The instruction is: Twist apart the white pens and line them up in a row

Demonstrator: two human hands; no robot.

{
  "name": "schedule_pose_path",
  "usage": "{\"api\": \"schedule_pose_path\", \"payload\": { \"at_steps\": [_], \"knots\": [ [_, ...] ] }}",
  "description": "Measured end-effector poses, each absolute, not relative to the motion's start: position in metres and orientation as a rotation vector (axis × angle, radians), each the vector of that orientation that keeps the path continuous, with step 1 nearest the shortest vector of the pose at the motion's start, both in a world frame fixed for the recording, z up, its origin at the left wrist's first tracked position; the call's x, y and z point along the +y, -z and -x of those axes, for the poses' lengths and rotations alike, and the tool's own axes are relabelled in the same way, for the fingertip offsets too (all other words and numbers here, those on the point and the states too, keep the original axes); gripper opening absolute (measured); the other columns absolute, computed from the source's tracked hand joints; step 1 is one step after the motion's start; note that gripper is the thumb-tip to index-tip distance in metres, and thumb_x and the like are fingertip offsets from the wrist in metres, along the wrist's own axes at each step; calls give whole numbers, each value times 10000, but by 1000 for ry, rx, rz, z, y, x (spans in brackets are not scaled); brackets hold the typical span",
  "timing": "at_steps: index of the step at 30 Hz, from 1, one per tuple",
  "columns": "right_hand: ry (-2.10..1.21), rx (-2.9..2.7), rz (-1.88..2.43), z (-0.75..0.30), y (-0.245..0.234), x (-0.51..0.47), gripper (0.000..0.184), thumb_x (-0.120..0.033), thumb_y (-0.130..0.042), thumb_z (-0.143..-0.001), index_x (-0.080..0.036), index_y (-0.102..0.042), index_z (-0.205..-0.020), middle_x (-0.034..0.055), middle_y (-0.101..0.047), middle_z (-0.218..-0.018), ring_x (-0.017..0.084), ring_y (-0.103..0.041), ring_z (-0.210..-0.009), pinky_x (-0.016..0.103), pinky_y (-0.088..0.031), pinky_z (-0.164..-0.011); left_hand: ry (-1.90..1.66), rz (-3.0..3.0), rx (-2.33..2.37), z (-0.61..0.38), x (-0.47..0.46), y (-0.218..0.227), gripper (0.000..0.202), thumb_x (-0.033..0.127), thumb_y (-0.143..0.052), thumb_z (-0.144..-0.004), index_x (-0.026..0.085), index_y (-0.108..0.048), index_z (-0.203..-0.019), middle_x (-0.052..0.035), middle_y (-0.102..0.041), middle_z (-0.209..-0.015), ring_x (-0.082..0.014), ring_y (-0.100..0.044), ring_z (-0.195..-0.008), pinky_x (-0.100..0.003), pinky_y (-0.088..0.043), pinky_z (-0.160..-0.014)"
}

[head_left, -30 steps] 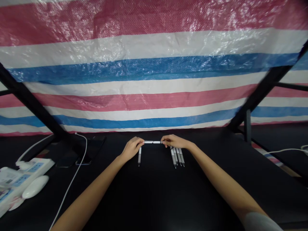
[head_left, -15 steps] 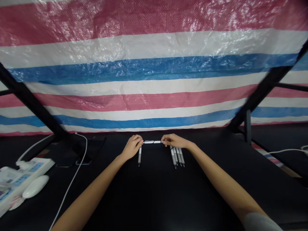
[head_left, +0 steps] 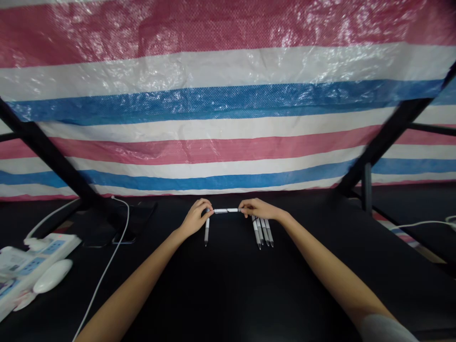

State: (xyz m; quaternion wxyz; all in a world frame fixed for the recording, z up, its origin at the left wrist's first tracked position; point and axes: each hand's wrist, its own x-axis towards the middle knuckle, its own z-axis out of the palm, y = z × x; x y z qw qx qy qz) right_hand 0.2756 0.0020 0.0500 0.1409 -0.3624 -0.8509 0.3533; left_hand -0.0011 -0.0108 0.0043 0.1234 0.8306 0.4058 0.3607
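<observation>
A white and grey pen (head_left: 225,210) is held level above the black table (head_left: 228,285), crosswise between my two hands. My left hand (head_left: 195,216) pinches its left end with closed fingers. My right hand (head_left: 257,208) pinches its right end, fingers closed too. Under my left hand a single pen (head_left: 206,233) lies on the table, pointing toward me. Beneath my right hand several more pens (head_left: 262,232) lie side by side in a row.
A white power strip (head_left: 24,266) and a white mouse (head_left: 52,276) sit at the left edge, with a white cable (head_left: 107,266) and a dark phone (head_left: 133,221) near them. Black frame struts (head_left: 384,137) and a striped tarpaulin (head_left: 228,95) close off the back.
My left hand has shifted slightly upward and its fingers have re-gripped the pen's left end. The pen and my right hand have barely moved.
</observation>
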Motion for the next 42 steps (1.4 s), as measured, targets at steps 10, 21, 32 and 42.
{"api": "schedule_pose_path", "payload": {
  "at_steps": [10,21,32,42],
  "knots": [
    [-1003,-2434,1008,-278,-46,6,242,-383,-470,-869,-165,-574,-894,23,-630,-710,127,-544,-629,246,-393,-601,-1045,-2436,1265,0,-13,-8,191,311,-462,-869,189,-598,-812,-47,-564,-927,-187,-531,-904,-350,-399,-857],
    [-985,-2434,997,-277,-46,4,215,-358,-490,-860,-163,-578,-882,19,-623,-703,125,-538,-627,247,-388,-600,-1023,-2444,1193,1,-11,-4,212,287,-459,-874,184,-598,-752,-50,-562,-959,-184,-521,-911,-344,-396,-852],
    [-1010,-2443,1003,-278,-44,6,244,-388,-481,-864,-168,-584,-890,14,-626,-700,117,-529,-607,240,-380,-590,-1102,-2422,1154,1,-13,-6,93,270,-544,-828,193,-587,-798,-48,-525,-963,-182,-518,-963,-339,-404,-883],
    [-980,-2444,995,-279,-47,5,226,-370,-484,-864,-166,-578,-885,18,-623,-708,125,-543,-633,249,-390,-607,-1026,-2477,1235,0,-12,-6,224,301,-452,-877,189,-620,-778,-53,-564,-960,-187,-525,-906,-364,-412,-854]
  ]
}}
